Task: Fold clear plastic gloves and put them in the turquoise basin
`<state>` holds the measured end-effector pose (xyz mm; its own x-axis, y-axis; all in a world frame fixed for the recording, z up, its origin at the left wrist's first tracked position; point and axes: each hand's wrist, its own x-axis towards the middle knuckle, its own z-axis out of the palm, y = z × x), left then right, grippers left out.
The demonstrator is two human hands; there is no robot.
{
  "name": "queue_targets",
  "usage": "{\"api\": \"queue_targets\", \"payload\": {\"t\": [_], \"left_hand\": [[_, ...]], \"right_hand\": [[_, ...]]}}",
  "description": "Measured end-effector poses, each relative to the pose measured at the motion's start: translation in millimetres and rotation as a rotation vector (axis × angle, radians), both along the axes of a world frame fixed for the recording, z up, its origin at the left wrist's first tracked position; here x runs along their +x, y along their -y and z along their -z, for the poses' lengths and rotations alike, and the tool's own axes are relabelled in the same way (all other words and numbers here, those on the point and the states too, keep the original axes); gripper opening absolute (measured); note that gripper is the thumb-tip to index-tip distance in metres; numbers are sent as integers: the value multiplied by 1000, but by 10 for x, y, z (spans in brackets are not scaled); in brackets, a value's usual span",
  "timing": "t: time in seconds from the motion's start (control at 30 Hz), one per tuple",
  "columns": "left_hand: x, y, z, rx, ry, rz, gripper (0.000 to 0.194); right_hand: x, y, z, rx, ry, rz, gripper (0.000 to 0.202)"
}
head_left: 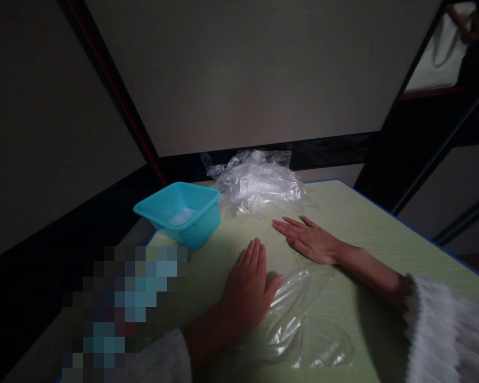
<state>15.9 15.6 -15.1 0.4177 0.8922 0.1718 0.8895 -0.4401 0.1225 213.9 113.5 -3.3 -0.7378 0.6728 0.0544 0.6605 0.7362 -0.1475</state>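
Observation:
A clear plastic bag lies on the pale green table, wrinkled toward the near side. My left hand rests palm down at its left side, fingers stretched forward and thumb out toward the plastic. Farther forward and to the right, my right hand lies flat with its fingers spread, near the far part of the clear plastic. Neither hand grips anything. Beyond my hands sits a crumpled pile of clear plastic bags.
A turquoise plastic basin stands at the table's left edge with something whitish inside. Behind the table rise large grey panels with dark frames. A white bag is at the upper right. A pixelated patch hides the lower left.

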Motion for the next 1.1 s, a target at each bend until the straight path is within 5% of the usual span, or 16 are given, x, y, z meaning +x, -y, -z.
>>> {"api": "queue_targets", "payload": {"t": [0.47, 0.87, 1.1], "left_hand": [[-137, -388, -60, 3, -71, 91, 61], [-163, -407, -23, 22, -55, 89, 62], [-161, -396, -62, -4, -58, 83, 64]], "right_hand": [[106, -166, 47, 50, 29, 170, 52], [442, -168, 66, 39, -13, 399, 58], [559, -3, -108, -165, 21, 219, 97]]}}
